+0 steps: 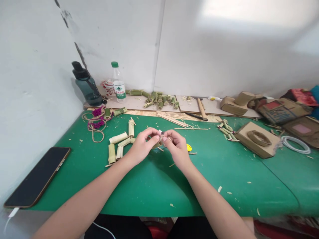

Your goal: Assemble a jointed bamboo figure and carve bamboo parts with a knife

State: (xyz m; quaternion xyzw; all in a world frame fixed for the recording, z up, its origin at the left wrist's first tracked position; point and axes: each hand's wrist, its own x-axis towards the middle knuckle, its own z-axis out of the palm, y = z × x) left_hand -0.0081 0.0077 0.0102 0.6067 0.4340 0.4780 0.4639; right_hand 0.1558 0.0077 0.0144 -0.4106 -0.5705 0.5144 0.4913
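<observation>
Both with the left hand (147,142) and with the right hand (177,146), pinching a short bamboo piece (157,145), partly hidden by the grip. Holding the fingertips (157,138) close together around it, just above the middle of the desk (139,192). Working just right of a loose group of cut bamboo segments (112,153), and left of a yellow object (189,147) partly covered by the right hand. Facing thin wooden sticks (171,120) on the far side, near a wooden-handled hammer (201,110), with heaped bamboo tubes (160,105) beyond. Having a smartphone (37,177) lying at the near left and a clear tubing coil (296,151) at the right.
</observation>
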